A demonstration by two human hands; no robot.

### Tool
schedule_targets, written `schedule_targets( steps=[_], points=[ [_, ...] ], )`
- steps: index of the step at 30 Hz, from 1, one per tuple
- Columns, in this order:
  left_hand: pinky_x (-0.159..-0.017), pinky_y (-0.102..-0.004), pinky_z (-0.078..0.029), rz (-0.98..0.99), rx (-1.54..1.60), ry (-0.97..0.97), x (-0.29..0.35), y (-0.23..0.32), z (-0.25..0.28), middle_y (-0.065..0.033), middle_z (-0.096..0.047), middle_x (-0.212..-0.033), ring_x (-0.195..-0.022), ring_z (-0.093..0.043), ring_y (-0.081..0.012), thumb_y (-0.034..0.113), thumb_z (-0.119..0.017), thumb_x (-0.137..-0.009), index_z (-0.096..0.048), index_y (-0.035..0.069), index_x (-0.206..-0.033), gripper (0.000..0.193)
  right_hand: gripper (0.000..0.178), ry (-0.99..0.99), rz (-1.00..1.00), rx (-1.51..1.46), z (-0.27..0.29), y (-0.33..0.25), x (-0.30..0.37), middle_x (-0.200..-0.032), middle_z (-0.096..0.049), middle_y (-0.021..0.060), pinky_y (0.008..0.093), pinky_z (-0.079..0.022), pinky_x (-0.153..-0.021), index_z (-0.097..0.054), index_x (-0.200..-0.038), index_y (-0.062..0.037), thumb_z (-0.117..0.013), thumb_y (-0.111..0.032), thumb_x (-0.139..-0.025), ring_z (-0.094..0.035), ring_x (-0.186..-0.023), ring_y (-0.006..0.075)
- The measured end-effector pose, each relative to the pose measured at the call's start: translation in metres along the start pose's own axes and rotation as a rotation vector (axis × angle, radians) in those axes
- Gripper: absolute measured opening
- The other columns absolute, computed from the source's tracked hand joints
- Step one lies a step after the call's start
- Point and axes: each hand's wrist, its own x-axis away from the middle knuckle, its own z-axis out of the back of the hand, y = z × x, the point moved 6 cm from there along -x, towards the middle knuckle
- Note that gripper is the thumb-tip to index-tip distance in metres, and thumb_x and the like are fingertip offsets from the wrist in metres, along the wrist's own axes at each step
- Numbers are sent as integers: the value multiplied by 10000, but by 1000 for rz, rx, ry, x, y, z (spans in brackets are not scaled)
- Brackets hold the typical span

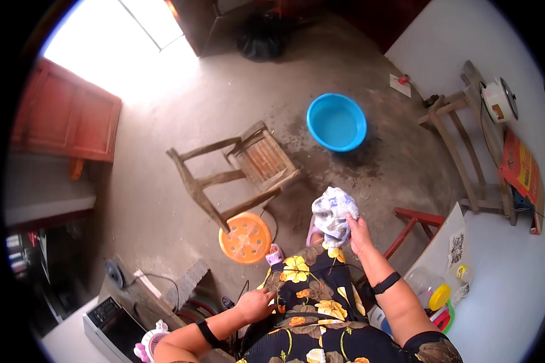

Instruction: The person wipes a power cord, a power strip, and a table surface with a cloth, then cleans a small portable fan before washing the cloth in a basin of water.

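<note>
My right hand is closed on a crumpled white cloth with blue and purplish marks. The cloth hangs in front of me, above a pink slipper on my foot. My left hand is held low against my dark flowered dress, its fingers curled, with nothing visible in it. Ahead of the cloth, a round blue basin stands on the floor. To its left is a wooden chair with a slatted seat. An orange plastic stool with round holes is close to the chair.
Damp dark patches mark the concrete floor around the basin. On the right, a wooden chair bears a white rice cooker. A white table holds a yellow-lidded jar. A black appliance and a pink-and-white fan stand lower left.
</note>
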Motion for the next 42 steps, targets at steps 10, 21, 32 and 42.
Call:
schedule_targets(
  steps=[10,21,32,42],
  points=[
    [-746,-376,-456,310,73,-89,-137,11,86,-149,-564,-917,-880,-555,-295,306,-533,-770,-534,102,-1056,352,315,79,37,138,51,-94,-186,-974,-572,86,278,-452,-726,-492,-1077,10,-552,-63,-777,-552,-847,151],
    [-743,-374,-456,146,9,-143,-329,39,217,-142,-542,-978,-867,-563,-273,327,-570,-755,-503,94,-1090,413,373,-315,16,615,74,-124,-240,-934,-592,123,294,-448,-786,-518,-1058,-25,-629,-166,-731,-569,-891,189],
    [-722,-403,-455,182,-167,-512,-414,-9,252,-133,-597,-856,-839,-574,-292,286,-467,-780,-594,131,-911,239,116,-486,-21,1277,76,-130,-203,-843,-584,104,354,-437,-733,-609,-811,-85,-606,-147,-712,-553,-845,273],
    [-660,-364,-458,-119,145,-828,-442,-84,352,-149,-575,-766,-730,-577,-293,284,-513,-776,-590,42,-889,277,237,-1055,-377,770,-61,-155,-223,-912,-598,154,329,-439,-725,-574,-965,-37,-554,-107,-740,-569,-872,284]
  ],
)
